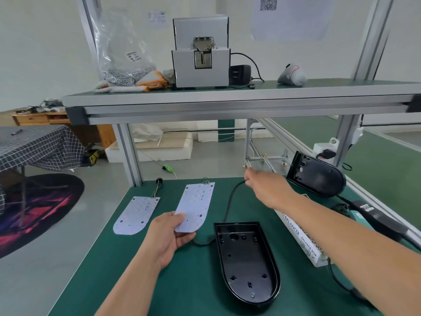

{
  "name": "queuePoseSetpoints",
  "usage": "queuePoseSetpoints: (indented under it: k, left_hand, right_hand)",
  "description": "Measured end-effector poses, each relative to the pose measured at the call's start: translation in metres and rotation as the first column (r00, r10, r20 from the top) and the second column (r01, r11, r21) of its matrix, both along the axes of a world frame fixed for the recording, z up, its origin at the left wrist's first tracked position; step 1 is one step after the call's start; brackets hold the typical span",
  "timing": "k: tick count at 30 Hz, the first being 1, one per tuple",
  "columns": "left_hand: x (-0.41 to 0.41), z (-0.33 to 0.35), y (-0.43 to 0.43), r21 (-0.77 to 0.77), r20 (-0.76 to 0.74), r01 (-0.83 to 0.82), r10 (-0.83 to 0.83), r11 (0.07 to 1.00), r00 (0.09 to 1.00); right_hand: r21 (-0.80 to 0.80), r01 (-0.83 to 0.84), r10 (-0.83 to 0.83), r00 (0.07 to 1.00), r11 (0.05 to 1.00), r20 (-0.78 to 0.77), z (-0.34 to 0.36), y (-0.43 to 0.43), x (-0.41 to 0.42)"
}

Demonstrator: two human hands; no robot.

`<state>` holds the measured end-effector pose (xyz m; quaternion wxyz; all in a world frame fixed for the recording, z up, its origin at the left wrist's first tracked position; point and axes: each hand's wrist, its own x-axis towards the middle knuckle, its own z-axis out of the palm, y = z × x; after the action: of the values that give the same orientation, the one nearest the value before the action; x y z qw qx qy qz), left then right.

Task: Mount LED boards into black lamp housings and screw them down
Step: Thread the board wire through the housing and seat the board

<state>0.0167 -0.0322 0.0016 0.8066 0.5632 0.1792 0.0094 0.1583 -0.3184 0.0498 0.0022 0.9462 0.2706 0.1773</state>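
Our left hand (168, 236) pinches the near, rounded end of an LED board (196, 206) between thumb and fingers, holding it just left of the open black housing (247, 261) that lies on the green mat (182, 281). Our right hand (266, 188) reaches to the far side, its fingers curled on the end of the black cable (230, 201) running from that housing. A second LED board (136, 215) lies flat further left. Another housing (315, 176) leans tilted at the far right.

A small assembly workshop: green-matted workbench (141, 258) under an aluminium-framed shelf (227, 103) carrying a screw feeder (200, 53).
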Motion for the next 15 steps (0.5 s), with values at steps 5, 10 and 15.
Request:
queuePoseSetpoints:
  k: [5,10,15]
  left_hand:
    - [-0.001,0.0,-0.004,0.038,0.023,0.023,-0.024,0.999,0.999]
    - [-0.005,0.003,-0.008,-0.016,0.058,0.052,-0.051,0.999,0.997]
    - [-0.007,0.006,-0.02,-0.099,0.084,0.089,-0.081,0.991,0.993]
  right_hand:
    - [0.492,0.096,-0.018,0.987,0.865,-0.161,0.027,-0.006,-0.037]
    - [0.921,0.384,0.409,0.832,0.066,-0.375,0.04,-0.017,-0.079]
    - [0.844,0.461,0.501,0.818,-0.273,-0.284,0.008,-0.009,-0.113]
